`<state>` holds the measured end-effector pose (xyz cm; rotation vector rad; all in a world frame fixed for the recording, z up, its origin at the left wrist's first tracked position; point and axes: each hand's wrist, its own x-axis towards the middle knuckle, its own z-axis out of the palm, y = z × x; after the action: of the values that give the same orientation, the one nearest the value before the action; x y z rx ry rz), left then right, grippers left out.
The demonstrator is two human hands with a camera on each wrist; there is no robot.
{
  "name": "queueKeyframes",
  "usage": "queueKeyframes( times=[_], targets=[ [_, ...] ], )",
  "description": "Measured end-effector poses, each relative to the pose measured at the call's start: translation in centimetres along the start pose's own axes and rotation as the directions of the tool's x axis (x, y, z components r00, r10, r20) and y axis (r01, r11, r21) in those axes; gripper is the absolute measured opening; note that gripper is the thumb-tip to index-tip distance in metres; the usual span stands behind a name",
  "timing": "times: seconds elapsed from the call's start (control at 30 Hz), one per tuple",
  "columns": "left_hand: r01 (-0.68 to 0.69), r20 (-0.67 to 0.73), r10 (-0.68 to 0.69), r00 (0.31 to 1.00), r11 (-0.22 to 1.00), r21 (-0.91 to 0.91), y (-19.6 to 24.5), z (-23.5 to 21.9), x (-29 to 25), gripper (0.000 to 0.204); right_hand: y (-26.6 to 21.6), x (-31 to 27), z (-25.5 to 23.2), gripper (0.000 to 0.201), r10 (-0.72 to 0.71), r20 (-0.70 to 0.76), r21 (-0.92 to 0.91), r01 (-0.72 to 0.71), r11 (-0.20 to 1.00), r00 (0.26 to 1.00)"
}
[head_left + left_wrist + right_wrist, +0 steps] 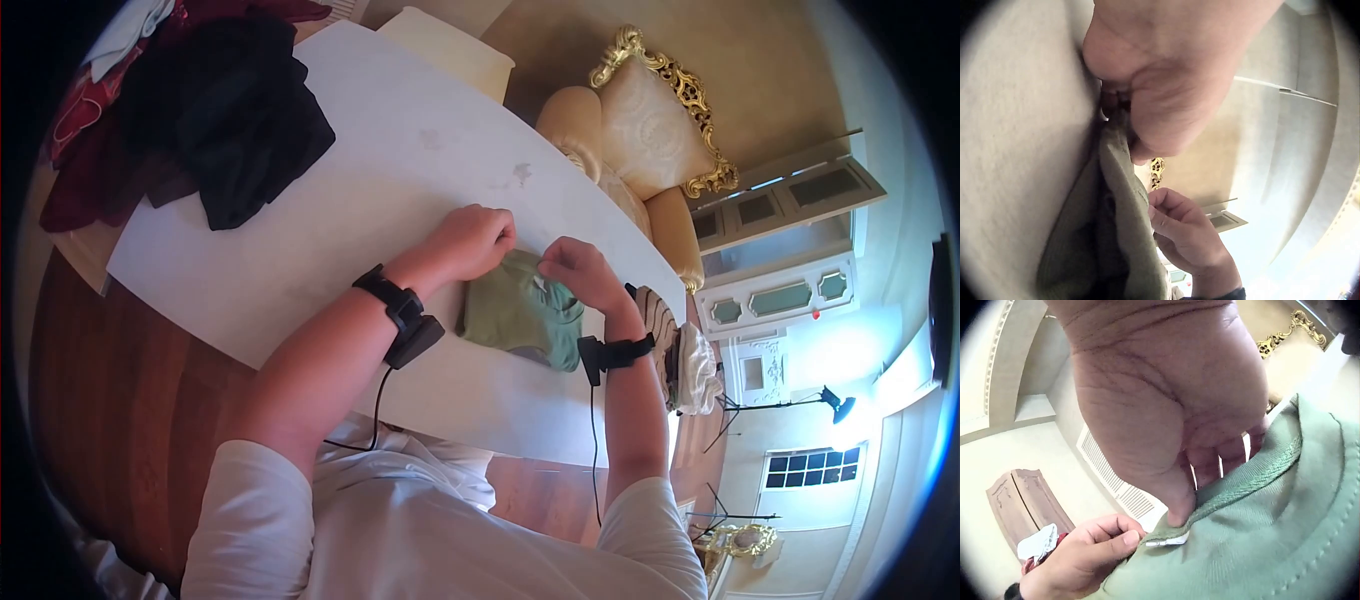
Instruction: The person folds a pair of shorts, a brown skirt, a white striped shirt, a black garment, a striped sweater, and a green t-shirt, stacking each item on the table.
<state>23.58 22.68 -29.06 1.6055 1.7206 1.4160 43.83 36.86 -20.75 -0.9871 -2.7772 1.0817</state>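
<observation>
A green garment [520,310] lies bunched on the white table in front of the person, its far edge raised between the hands. The left hand [470,240] pinches one end of that edge; in the left wrist view the cloth [1125,219] hangs from its curled fingers. At the other end, the right hand [585,272] grips the edge, and in the right wrist view its thumb [1180,509] presses on the seam beside a small white label [1169,540]. The left hand [1085,553] shows there too, pinching the cloth near the label.
Dark clothes [240,120] and red ones [85,200] are piled at the table's left end. Striped and white clothes [697,370] lie at the right end of the white table [350,150]. A gold-framed armchair [655,130] stands beyond the table. Wires hang from both wrist cameras.
</observation>
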Motion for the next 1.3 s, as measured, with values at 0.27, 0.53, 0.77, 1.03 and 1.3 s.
queueKeyframes(
  times=[0.27, 0.53, 0.77, 1.03, 1.3],
  targets=[
    [-0.318, -0.025, 0.323, 0.946, 0.940, 0.121, 2.1, -0.1, -0.1, 0.010, -0.1, 0.4, 0.7, 0.017, -0.034, -0.082, -0.142, 0.022, 0.990, 0.996],
    [-0.318, 0.252, 0.277, 0.927, 0.937, 0.141, 1.9, 1.2, -1.9, 0.029, -0.2, -2.6, 0.6, 0.017, -0.254, -0.438, -0.299, 0.127, 0.946, 0.863],
    [-0.252, 0.349, 0.179, 0.920, 0.951, 0.177, 2.2, 1.1, -1.7, 0.036, -2.2, -8.3, 1.6, 0.031, -0.247, -0.246, -0.425, 0.125, 0.897, 0.937],
    [-0.269, 0.346, 0.194, 0.918, 0.945, 0.185, 1.9, 1.2, -1.6, 0.039, -1.7, -9.2, 3.8, 0.067, -0.172, -0.100, -0.554, 0.089, 0.828, 0.980],
    [-0.269, 0.342, 0.194, 0.919, 0.945, 0.187, 1.7, 1.4, -1.6, 0.039, -1.2, -8.2, 4.3, 0.064, -0.255, -0.034, -0.545, 0.196, 0.815, 0.966]
  ],
)
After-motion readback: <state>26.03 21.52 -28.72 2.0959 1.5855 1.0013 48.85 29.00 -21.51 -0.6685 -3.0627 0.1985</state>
